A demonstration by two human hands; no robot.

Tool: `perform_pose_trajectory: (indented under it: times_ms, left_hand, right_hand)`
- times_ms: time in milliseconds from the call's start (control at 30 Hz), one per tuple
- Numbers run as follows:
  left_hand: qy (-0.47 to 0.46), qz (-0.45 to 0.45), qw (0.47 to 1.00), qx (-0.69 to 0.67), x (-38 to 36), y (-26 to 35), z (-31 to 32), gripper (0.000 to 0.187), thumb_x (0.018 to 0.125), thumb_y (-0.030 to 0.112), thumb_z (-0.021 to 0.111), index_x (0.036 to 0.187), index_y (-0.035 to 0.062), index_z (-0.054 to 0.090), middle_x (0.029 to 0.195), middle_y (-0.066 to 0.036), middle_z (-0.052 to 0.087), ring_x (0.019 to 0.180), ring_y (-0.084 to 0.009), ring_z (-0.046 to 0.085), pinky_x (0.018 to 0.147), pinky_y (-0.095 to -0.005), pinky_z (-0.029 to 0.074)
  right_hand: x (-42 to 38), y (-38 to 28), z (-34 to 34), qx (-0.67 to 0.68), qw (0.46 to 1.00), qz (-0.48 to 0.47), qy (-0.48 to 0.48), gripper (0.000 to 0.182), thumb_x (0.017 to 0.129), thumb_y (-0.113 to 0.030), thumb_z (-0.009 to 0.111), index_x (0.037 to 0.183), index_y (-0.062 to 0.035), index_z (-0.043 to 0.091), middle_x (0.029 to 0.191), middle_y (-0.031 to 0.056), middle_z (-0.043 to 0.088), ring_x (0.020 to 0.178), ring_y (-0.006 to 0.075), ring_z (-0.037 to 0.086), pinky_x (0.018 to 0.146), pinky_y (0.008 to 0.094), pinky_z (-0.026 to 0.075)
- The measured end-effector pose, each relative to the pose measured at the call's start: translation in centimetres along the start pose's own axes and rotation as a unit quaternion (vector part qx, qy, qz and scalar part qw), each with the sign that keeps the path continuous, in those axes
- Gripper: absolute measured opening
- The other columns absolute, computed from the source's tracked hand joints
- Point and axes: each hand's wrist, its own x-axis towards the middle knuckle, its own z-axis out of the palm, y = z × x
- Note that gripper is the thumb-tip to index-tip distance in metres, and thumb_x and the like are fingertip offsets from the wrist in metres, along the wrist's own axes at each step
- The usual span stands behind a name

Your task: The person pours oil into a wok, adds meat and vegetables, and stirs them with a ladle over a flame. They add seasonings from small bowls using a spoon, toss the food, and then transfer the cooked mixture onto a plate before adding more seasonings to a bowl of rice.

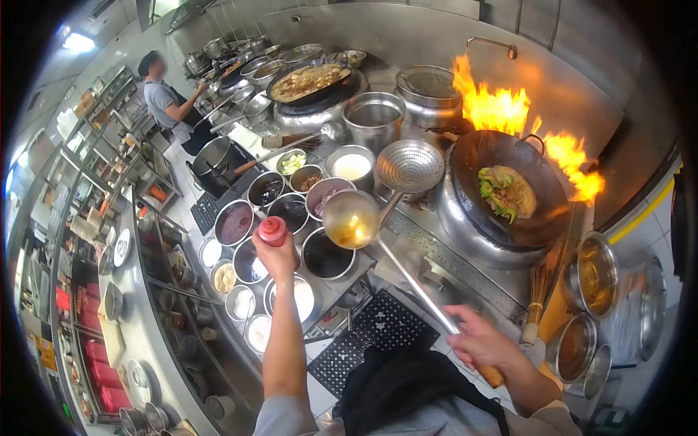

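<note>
My left hand [277, 256] is closed round a red squeeze bottle [272, 230] with a pale tip, held over the cluster of seasoning pots. In my right hand [483, 341] is the wooden-ended handle of a long ladle [352, 220]. The ladle's bowl hangs above the pots, with a yellowish glint inside. Just behind it lies a perforated strainer [410, 166]. To the right, a wok [465, 163] sits on the burner, holding green vegetables [499, 195] and browned food. Tall flames [502, 105] rise at its far rim.
Pots of dark sauce [329, 254] and white seasoning [352, 166] crowd the counter. A second wok [307, 81] full of food stands farther back, near a co-worker [171, 102]. Metal bowls [592, 275] and a bamboo brush [536, 298] are at the right; shelving [167, 283] runs along the left.
</note>
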Motion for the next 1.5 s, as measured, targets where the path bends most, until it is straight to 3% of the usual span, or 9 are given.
perform_pose_trajectory:
  times_ms: [233,400,467,567,800,1100,1233,1333,1500]
  left_hand:
    - [-0.021,0.021,0.999,0.044,-1.7,-4.5,-3.1,0.094,0.064,0.014,0.080,0.136,-0.0063,0.023,0.135,-0.027,0.033,0.126,-0.0401,0.033,0.106,-0.0417,0.028]
    - [-0.007,0.019,1.000,0.015,-2.2,-2.6,-9.7,0.088,0.071,0.018,0.076,0.137,-0.0053,0.023,0.137,-0.026,0.031,0.130,-0.0378,0.029,0.108,-0.0426,0.023]
    - [0.000,0.019,0.999,0.043,-2.8,-2.6,-12.0,0.082,0.075,0.019,0.074,0.137,-0.0044,0.026,0.137,-0.025,0.033,0.130,-0.0371,0.030,0.108,-0.0426,0.024]
    - [-0.032,-0.019,0.999,0.021,-3.8,-1.9,-14.5,0.077,0.077,0.018,0.072,0.137,-0.0034,0.028,0.136,-0.024,0.035,0.129,-0.0367,0.032,0.107,-0.0418,0.025]
    - [-0.126,-0.001,0.992,0.001,-8.6,-0.5,-14.5,0.060,0.075,0.013,0.071,0.125,-0.0041,0.043,0.121,-0.023,0.049,0.114,-0.0358,0.047,0.098,-0.0403,0.036]
    - [-0.428,0.076,0.896,-0.093,-14.5,7.5,-8.4,0.033,0.075,0.014,0.071,0.104,0.0023,0.060,0.101,-0.017,0.061,0.094,-0.0339,0.059,0.081,-0.0377,0.047]
    - [-0.465,0.205,0.848,-0.149,-14.8,12.1,-3.6,0.029,0.074,0.013,0.071,0.101,0.0040,0.063,0.101,-0.016,0.062,0.094,-0.0325,0.059,0.082,-0.0378,0.047]
    - [-0.492,0.269,0.813,-0.155,-14.9,16.8,1.3,0.030,0.073,0.014,0.073,0.100,0.0056,0.064,0.106,-0.015,0.060,0.101,-0.0336,0.056,0.088,-0.0402,0.044]
    - [-0.436,0.431,0.773,-0.162,-18.6,24.4,11.5,0.032,0.075,0.022,0.071,0.100,0.0044,0.062,0.103,-0.016,0.059,0.102,-0.0348,0.052,0.086,-0.0422,0.042]
  right_hand:
    - [3.4,2.0,5.2,-0.372,0.924,-0.036,0.083,0.056,0.086,-0.016,0.051,0.136,-0.0104,0.028,0.086,0.0194,0.061,0.076,0.0310,0.063,0.069,0.0395,0.049]
    - [3.9,2.7,5.9,-0.410,0.897,-0.125,0.105,0.057,0.086,-0.014,0.051,0.137,-0.0081,0.027,0.094,0.0197,0.060,0.076,0.0310,0.062,0.069,0.0391,0.049]
    - [3.5,1.6,6.3,-0.207,0.976,0.029,0.064,0.057,0.087,-0.010,0.051,0.138,-0.0091,0.025,0.085,0.0111,0.057,0.062,0.0183,0.058,0.056,0.0321,0.048]
    - [3.0,1.2,6.0,-0.152,0.987,-0.003,0.059,0.058,0.088,-0.007,0.051,0.139,-0.0102,0.023,0.078,0.0040,0.052,0.055,0.0084,0.050,0.046,0.0252,0.043]
    - [2.8,1.1,4.6,-0.107,0.993,-0.023,0.040,0.057,0.087,-0.006,0.051,0.138,-0.0106,0.025,0.074,0.0034,0.050,0.054,0.0085,0.048,0.044,0.0243,0.041]
    - [1.0,3.2,0.3,0.426,0.894,-0.106,-0.096,0.053,0.089,-0.006,0.047,0.137,-0.0134,0.027,0.079,0.0053,0.042,0.045,0.0048,0.037,0.036,0.0218,0.038]
    - [-3.6,0.5,-3.6,0.295,0.931,-0.186,0.108,0.056,0.088,-0.005,0.049,0.138,-0.0145,0.026,0.082,0.0063,0.045,0.048,0.0072,0.041,0.037,0.0224,0.037]
    - [-5.6,-0.4,-8.6,-0.069,0.934,-0.093,0.338,0.057,0.086,-0.006,0.052,0.136,-0.0116,0.027,0.080,0.0064,0.050,0.050,0.0112,0.047,0.042,0.0278,0.042]
    - [-6.4,-3.3,-15.8,-0.285,0.864,0.031,0.415,0.055,0.084,-0.012,0.052,0.135,-0.0112,0.033,0.101,0.0186,0.059,0.079,0.0290,0.062,0.070,0.0386,0.048]
